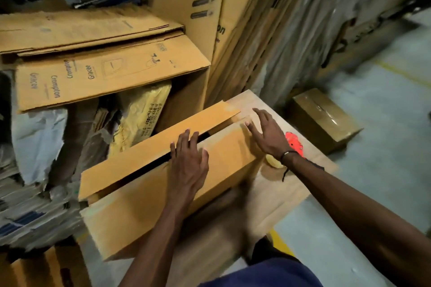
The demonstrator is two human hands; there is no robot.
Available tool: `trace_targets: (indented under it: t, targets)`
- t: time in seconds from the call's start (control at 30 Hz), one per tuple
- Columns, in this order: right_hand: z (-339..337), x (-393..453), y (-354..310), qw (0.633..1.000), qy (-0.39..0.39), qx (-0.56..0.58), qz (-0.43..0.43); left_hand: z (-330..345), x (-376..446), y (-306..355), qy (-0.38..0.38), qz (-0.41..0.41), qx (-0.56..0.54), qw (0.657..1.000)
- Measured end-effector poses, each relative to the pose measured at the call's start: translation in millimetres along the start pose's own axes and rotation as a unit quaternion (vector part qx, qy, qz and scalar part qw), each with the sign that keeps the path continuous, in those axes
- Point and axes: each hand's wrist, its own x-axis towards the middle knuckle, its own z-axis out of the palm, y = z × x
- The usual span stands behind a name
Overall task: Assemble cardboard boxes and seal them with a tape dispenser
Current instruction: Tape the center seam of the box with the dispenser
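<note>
**Seam runs from near-left to far-right; the dispenser sits under my right wrist**

Furthest to my left, the box point(163, 184) I am closing lies on the wooden table point(300, 184) with its long axis slanting from low on my left up toward the far right. Its far flap point(154, 147) has not come down flush: a dark gap shows between it and the near flap point(224, 154) along the whole length.

My left hand point(190, 161) lies flat across the middle of that gap, fingers straight and spread, pressing both flaps and holding nothing. Further right, my right hand point(268, 134) is spread just as wide over the far end of the seam, fingertips touching or just above the cardboard; I cannot tell which. It holds nothing either.

Right again, the tape dispenser point(294, 142), bright orange-red, rests on the table just beside the box's right end, partly hidden by my right wrist, with its tape roll point(273, 162) showing below. It is much nearer my right hand, so I judge that hand should fetch it while the left pins the flaps, then draw tape along the slanted seam.

On the floor beyond the table stands a sealed box point(324, 119).
</note>
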Motion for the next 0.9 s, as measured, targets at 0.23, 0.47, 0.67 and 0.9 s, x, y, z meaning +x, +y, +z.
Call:
trace_targets:
  t: [0.23, 0.47, 0.67, 0.9]
  targets:
    - [-48.6, -5.0, 90.2, 0.998, 0.033, 0.011, 0.046, 56.2, 47.3, 119.2, -0.016, 0.102, -0.096, 0.990]
    - [-47.2, -17.2, 213.9, 0.974, -0.130, -0.044, 0.179, 132.3, 78.1, 199.6, -0.075, 0.106, -0.042, 0.991]
    - [-14.7, -15.3, 276.9, 0.939, -0.244, -0.106, 0.217, 176.8, 84.7, 217.5, -0.174, 0.060, -0.071, 0.980]
    - [10.8, -14.3, 293.7, 0.945, -0.289, -0.083, 0.132, 201.8, 87.3, 228.7, -0.206, -0.038, -0.116, 0.971]
